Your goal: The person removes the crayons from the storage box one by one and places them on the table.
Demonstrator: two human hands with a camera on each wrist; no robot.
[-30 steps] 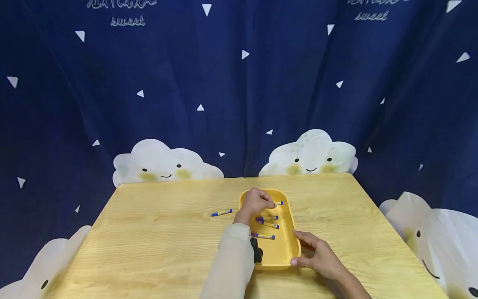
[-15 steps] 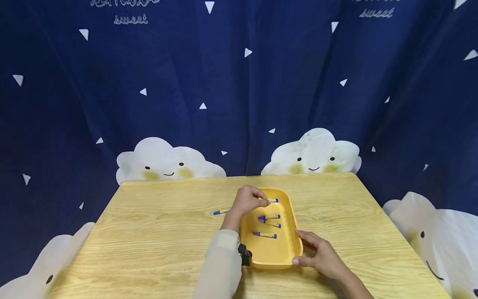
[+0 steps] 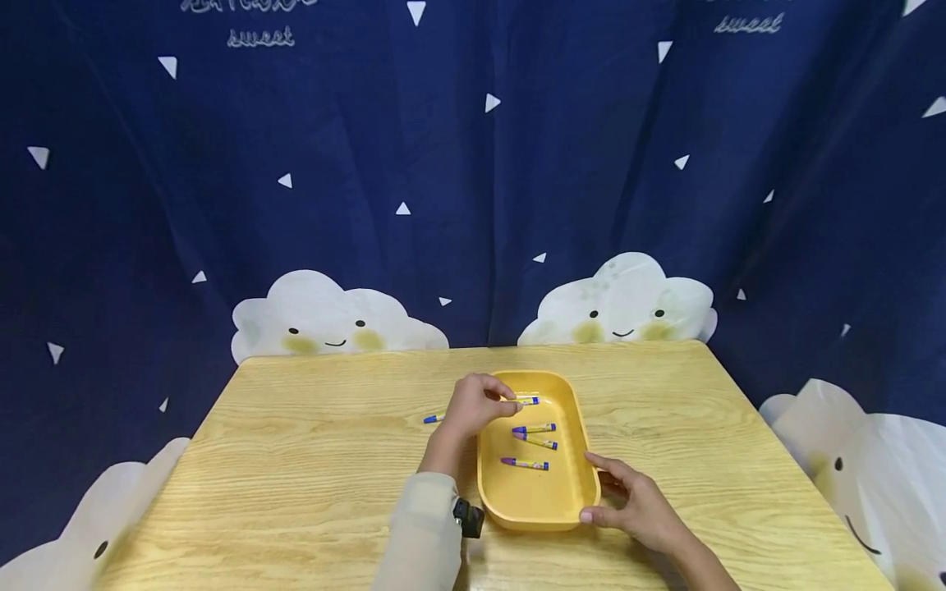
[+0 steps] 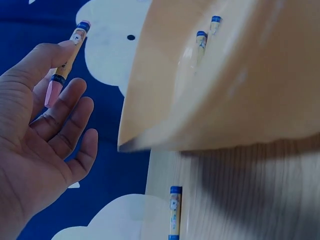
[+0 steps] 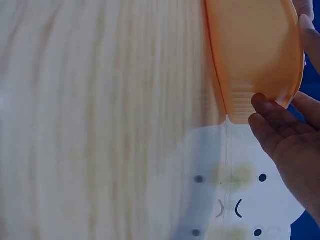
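My left hand [image 3: 476, 402] pinches a pink crayon [image 4: 67, 62] between thumb and forefinger, above the far part of a yellow tray [image 3: 539, 501]; its other fingers curve loosely. In the left wrist view the crayon shows a bare pink tip and a yellow printed wrapper with blue bands. Lower right in the head view, my right hand [image 3: 639, 509] holds the tray's near right corner, thumb at the front and fingers along the outer side. Inside the tray lie a purple crayon [image 3: 525, 464] and two more crayons [image 3: 535, 435] close together.
A blue crayon [image 3: 433, 419] lies on the wooden table [image 3: 310, 460] left of the tray, partly hidden by my left arm. Behind the table hangs a dark blue curtain [image 3: 355, 164] with white clouds and triangles.
My left hand has moved left across the tray with the pink crayon in its pinch. My right hand stays at the tray's corner. The view has shifted slightly.
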